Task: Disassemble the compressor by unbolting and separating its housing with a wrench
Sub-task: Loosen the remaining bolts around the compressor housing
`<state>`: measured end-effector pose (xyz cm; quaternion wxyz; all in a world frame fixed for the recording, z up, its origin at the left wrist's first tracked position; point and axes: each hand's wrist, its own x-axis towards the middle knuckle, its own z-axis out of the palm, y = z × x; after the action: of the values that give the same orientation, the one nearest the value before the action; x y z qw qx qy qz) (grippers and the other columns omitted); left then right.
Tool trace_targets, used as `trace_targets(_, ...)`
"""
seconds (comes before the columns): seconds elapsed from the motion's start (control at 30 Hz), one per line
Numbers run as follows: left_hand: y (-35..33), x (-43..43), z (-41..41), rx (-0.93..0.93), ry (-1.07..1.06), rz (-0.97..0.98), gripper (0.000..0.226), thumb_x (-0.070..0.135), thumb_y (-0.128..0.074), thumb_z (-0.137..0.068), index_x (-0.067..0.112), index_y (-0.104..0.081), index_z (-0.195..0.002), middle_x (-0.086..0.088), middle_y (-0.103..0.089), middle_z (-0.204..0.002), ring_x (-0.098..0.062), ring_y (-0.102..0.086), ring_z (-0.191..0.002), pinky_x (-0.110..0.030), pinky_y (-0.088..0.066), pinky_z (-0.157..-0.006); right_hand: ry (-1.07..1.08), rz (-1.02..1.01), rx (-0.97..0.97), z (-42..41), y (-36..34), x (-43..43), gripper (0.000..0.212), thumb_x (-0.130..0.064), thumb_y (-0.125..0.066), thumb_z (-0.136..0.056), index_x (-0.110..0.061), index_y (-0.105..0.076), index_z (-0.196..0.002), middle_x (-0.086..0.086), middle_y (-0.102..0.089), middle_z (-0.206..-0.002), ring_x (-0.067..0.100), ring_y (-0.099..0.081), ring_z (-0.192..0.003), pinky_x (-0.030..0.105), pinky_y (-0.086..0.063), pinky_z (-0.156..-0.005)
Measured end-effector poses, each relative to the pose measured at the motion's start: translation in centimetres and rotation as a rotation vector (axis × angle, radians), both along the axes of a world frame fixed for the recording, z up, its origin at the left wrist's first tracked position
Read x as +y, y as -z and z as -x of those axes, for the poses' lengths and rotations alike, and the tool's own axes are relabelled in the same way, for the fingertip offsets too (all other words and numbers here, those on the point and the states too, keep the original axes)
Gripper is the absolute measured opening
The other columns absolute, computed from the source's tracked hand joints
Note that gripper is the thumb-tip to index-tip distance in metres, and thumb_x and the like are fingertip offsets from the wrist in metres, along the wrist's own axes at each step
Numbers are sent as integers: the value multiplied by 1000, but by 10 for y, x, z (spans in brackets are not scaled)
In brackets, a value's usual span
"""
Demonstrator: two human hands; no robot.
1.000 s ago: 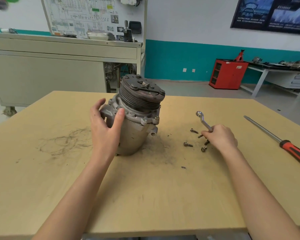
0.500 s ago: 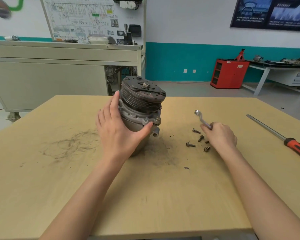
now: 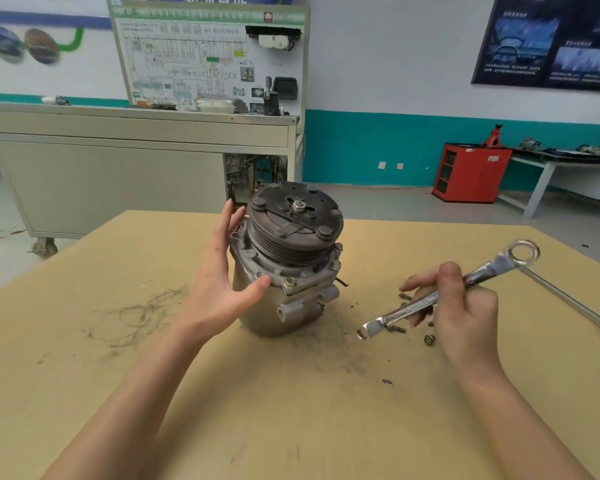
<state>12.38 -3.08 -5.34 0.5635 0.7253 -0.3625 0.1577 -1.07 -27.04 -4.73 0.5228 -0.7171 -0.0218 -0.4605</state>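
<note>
Currently, head view only. The compressor (image 3: 284, 271) stands upright mid-surface (image 3: 291, 410), pulley end up. Several loose bolts (image 3: 429, 339) lie just to its right, so unbolting is judged partly done. At least one flange bolt (image 3: 289, 282) sits in place, and the housing shows no separation.

Left hand (image 3: 219, 289): fingers (image 3: 227, 220) straight and spread, cupping the compressor's left side, thumb against the flange.

Right hand (image 3: 461, 313): fingers curled round the wrench (image 3: 406, 308) shank, which is held aslant above the loose bolts, ring end pointing away from the compressor.
</note>
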Motion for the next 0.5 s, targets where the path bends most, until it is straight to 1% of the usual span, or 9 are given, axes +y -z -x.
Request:
trace_targets(0.07, 1, -1, -3, 9, 8, -5, 99, 50, -65, -71, 52, -5, -148, 24, -23, -153, 0, -26, -141, -46, -23, -118, -93, 78, -103, 3, 6, 12, 53, -58, -40, -93, -21, -64, -64, -8, -65, -57, 3, -59, -47, 14, -46, -50)
trace_targets(0.1, 2, -1, -4, 14, 16, -6, 99, 50, -65, -70, 54, -4, -148, 24, -23, -154, 0, -26, -142, -46, -23, -118, -131, 128, -150, 5, 8, 18, 50, -57, -42, -94, -20, -66, -70, -13, -67, -64, 3, -62, -54, 15, -47, -55)
trace_targets(0.13, 2, -1, -5, 21, 27, -3, 98, 50, -65, -70, 54, -4, -147, 23, -22, -154, -1, -25, -142, -46, -23, -118, -152, 183, -189, 7, 10, 24, 46, -54, -44, -95, -19, -68, -79, -15, -68, -69, 3, -63, -60, 16, -48, -59)
trace_targets(0.17, 1, -1, -7, 28, 40, 2, 98, 49, -65, -70, 54, -4, -147, 22, -22, -155, -1, -25, -142, -47, -23, -118, -160, 245, -216, 8, 12, 29, 41, -52, -45, -95, -19, -68, -86, -13, -68, -74, 3, -64, -65, 16, -46, -63)
trace_targets(0.23, 1, -2, -9, 45, 74, 15, 98, 46, -64, -71, 51, -5, -149, 16, -24, -156, -5, -26, -143, -49, -23, -118, -152, 371, -256, 11, 14, 38, 37, -46, -46, -96, -19, -70, -90, -9, -68, -77, 5, -63, -69, 17, -44, -65)
trace_targets(0.27, 1, -2, -10, 52, 91, 23, 98, 45, -64, -72, 48, -4, -150, 11, -26, -156, -8, -27, -143, -50, -23, -117, -126, 443, -277, 12, 15, 41, 38, -43, -47, -97, -16, -72, -90, -6, -68, -77, 8, -62, -70, 19, -44, -67)
trace_targets(0.33, 0, -2, -11, 54, 110, 35, 98, 42, -62, -72, 43, -4, -151, 4, -26, -157, -11, -28, -143, -52, -23, -117, -50, 591, -314, 12, 18, 46, 40, -35, -50, -97, -3, -73, -89, 5, -68, -79, 17, -62, -71, 20, -46, -71)
trace_targets(0.4, 0, -1, -11, 49, 98, 45, 97, 40, -62, -72, 44, -6, -151, 4, -25, -158, -10, -26, -144, -51, -23, -117, 8, 699, -335, 10, 19, 50, 38, -27, -55, -94, 7, -71, -89, 11, -69, -84, 21, -64, -74, 21, -47, -75)
trace_targets(0.5, 2, 1, -11, 11, 52, 62, 95, 38, -65, -73, 43, -10, -151, 8, -25, -157, -8, -25, -144, -48, -23, -118, 53, 776, -349, 8, 20, 55, 34, -22, -58, -91, 9, -70, -94, 16, -69, -91, 25, -66, -78, 23, -50, -79)
